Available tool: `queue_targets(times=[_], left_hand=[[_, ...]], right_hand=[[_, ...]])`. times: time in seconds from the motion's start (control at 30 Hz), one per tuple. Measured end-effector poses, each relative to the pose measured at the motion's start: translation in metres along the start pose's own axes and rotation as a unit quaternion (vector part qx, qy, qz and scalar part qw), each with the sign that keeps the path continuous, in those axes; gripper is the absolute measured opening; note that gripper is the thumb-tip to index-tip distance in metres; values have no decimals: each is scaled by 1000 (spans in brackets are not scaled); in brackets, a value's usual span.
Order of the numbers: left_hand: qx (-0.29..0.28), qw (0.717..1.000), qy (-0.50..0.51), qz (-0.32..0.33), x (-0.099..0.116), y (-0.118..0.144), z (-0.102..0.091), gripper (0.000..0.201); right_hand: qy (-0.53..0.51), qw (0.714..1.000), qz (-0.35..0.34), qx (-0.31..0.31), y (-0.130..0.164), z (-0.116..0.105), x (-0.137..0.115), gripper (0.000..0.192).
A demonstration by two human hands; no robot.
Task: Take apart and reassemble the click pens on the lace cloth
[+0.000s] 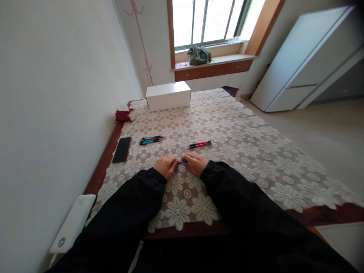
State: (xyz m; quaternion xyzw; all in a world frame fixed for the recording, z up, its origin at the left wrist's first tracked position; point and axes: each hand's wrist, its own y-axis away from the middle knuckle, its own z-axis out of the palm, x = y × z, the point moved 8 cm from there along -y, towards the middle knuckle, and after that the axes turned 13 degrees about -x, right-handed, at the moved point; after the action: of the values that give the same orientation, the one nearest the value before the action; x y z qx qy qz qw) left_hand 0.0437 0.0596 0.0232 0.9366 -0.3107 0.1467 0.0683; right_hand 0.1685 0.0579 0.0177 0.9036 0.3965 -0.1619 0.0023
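Both hands meet low over the near part of the table, around a blue and black pen (184,162). My left hand (166,165) is closed on the pen's dark end. Fingers of my right hand (195,163) pinch its blue part, and they cover much of it. Just beyond my right hand lie red and black pens (200,144), side by side. Farther left, a small group of pens (150,140) in teal, red and black lies on the cloth. Whether the held pen is in one piece or two, I cannot tell.
A flowered lace tablecloth (178,210) covers the table. At left lie a black phone (121,149) and a red tissue packet (125,115). A white box (168,97) stands at the far end. The wall runs along the left edge, with a white power strip (73,223) beside it.
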Motion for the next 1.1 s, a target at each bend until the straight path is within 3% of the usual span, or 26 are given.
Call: queue_targets(times=[0.43, 0.73, 0.93, 1.1], left_hand=[[19, 998, 52, -24, -9, 2, -3, 23], [39, 996, 71, -42, -10, 7, -9, 18], [16, 997, 75, 8, -5, 3, -4, 21], [10, 996, 82, 41, -1, 3, -2, 24]], right_hand=[[42, 998, 40, -24, 3, -13, 14, 19], [38, 997, 66, 13, 9, -18, 35, 17], [13, 999, -2, 46, 8, -21, 14, 22], [20, 999, -34, 36, 3, -12, -2, 24]])
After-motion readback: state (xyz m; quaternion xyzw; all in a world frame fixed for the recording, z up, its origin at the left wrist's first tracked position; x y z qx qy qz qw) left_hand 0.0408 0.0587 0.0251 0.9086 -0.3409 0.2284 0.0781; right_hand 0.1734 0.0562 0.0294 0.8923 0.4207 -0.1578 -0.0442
